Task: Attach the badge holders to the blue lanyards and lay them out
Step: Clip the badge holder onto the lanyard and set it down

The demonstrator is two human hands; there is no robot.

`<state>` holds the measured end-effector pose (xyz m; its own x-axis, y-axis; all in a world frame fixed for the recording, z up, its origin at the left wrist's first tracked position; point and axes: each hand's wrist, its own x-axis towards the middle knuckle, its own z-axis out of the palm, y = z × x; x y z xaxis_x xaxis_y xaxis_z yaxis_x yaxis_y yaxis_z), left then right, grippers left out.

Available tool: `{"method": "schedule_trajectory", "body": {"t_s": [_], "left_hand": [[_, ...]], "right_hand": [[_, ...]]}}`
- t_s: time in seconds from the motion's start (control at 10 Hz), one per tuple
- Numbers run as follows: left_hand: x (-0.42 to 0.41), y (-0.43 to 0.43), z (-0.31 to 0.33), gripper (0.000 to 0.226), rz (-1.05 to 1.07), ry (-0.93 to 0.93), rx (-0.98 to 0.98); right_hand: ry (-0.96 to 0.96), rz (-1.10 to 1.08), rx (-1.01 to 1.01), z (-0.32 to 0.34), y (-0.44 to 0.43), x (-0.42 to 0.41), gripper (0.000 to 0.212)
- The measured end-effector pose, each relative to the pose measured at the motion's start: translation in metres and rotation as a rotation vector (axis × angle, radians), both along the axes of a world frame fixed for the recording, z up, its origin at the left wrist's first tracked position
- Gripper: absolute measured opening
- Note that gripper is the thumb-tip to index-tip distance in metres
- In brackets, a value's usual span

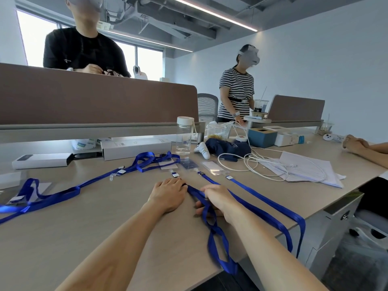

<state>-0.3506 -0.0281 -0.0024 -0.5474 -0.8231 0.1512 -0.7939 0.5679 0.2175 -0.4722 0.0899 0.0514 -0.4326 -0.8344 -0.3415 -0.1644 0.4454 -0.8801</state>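
Three blue lanyards lie side by side on the table, each clipped to a clear badge holder at its far end: the left holder (168, 164), the middle one (189, 164), the right one (214, 167). My left hand (169, 194) rests palm down on the upper part of the left lanyard (212, 229). My right hand (218, 198) presses on the same strap a little lower, fingers curled over it. The right lanyard (270, 203) runs off the table edge. More loose blue lanyards (52, 196) sprawl to the left.
A clear water bottle (184, 135), a white box (136, 148), a power bank (42, 160), white cables (262, 162) and papers (310, 169) crowd the far side. A brown divider (94, 97) stands behind. Another person's hands (354, 143) rest at the right; two people stand beyond.
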Motion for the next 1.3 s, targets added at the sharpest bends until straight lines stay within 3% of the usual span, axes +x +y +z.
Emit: {"method": "schedule_trajectory", "body": {"t_s": [0.4, 0.6, 1.0, 1.2, 1.3], "left_hand": [[0.001, 0.000, 0.001, 0.046, -0.004, -0.008, -0.011], [0.004, 0.001, 0.002, 0.045, -0.008, -0.020, -0.024], [0.002, 0.006, 0.003, 0.043, -0.003, -0.028, -0.026], [0.003, -0.002, 0.000, 0.044, 0.001, -0.028, -0.028], [0.002, -0.003, -0.001, 0.043, 0.004, -0.021, -0.020]], "right_hand": [[0.045, 0.104, 0.005, -0.001, 0.009, 0.000, 0.031], [0.052, 0.236, 0.018, 0.016, 0.049, -0.009, 0.023], [0.051, -0.027, -0.188, 0.003, 0.143, -0.044, 0.022], [0.028, 0.047, -0.311, 0.000, 0.160, -0.052, 0.026], [-0.080, 0.033, -0.396, 0.001, 0.170, -0.059, 0.022]]}}
